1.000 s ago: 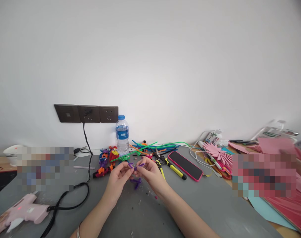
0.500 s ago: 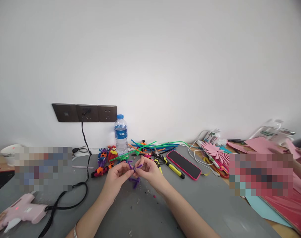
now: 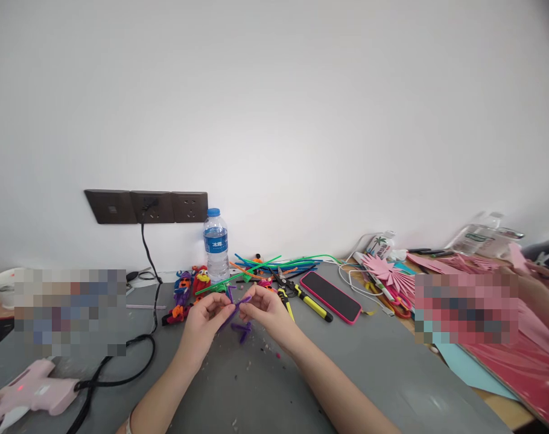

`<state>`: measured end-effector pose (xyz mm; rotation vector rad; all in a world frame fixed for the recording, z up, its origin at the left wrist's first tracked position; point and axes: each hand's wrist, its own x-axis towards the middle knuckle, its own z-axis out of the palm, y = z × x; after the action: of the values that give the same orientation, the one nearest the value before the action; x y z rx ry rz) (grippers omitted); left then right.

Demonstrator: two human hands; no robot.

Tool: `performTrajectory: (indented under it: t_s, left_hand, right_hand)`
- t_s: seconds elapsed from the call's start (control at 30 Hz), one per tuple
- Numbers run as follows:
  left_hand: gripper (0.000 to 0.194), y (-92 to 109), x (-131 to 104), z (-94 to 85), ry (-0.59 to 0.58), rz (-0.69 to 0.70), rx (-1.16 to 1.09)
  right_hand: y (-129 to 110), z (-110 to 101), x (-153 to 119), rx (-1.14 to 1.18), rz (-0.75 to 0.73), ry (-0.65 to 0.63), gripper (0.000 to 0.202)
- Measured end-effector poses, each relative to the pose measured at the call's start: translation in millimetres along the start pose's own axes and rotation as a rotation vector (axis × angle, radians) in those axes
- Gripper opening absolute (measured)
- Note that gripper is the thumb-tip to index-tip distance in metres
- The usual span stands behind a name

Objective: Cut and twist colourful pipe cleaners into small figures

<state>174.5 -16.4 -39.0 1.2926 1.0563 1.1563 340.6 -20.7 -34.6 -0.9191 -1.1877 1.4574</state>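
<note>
Over the grey table, my left hand [image 3: 206, 319] pinches a purple pipe cleaner [image 3: 242, 301] between thumb and finger. Right beside it, my right hand [image 3: 266, 310] is closed on the same purple strand from the other side. More purple pipe cleaner pieces [image 3: 242, 330] lie on the table just below the fingers. Behind my hands is a pile of green, blue and orange pipe cleaners [image 3: 297, 264]. Small colourful pipe cleaner figures [image 3: 183, 292] lie beyond my left hand.
A water bottle [image 3: 216, 247] stands by the wall. Yellow-handled pliers [image 3: 314, 302] and a phone [image 3: 331, 295] lie right of centre. A pink glue gun [image 3: 34, 389] with a black cord is at the left. Another person's hand [image 3: 528, 289] is over pink paper at the right.
The camera view has shifted slightly. My hands are a little further apart, with the purple strand stretched between the fingertips. The other person's hand at the right has moved.
</note>
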Motion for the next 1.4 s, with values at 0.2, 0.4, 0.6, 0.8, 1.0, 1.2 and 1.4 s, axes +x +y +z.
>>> performTrajectory:
  t_s: [0.2, 0.4, 0.6, 0.8, 1.0, 1.2, 1.4]
  left_hand:
    - [0.024, 0, 3, -1.9, -0.025, 0.000, 0.032]
    - [0.022, -4, 3, -2.6, -0.132, -0.017, 0.108]
    - [0.022, -2, 2, 0.5, -0.174, -0.012, 0.052]
    - [0.027, 4, 2, -1.3, -0.106, -0.022, 0.044]
    - [0.031, 11, 2, -2.7, -0.011, -0.034, -0.002]
    - [0.033, 21, 0, -4.0, 0.043, -0.015, -0.015]
    - [0.030, 11, 1, -4.5, 0.033, 0.013, 0.001]
  right_hand:
    - [0, 1, 0, 0.010, -0.051, -0.046, 0.039]
    - [2, 1, 2, -0.015, -0.055, -0.025, 0.036]
    - [1, 0, 3, -0.022, -0.100, -0.031, 0.030]
    - [0, 1, 3, -0.048, -0.144, 0.045, 0.034]
    - [-3, 3, -1, -0.108, -0.200, 0.033, 0.032]
    - [-8, 2, -5, -0.064, -0.155, -0.076, 0.034]
    - [-8, 3, -6, -0.015, -0.078, -0.123, 0.038]
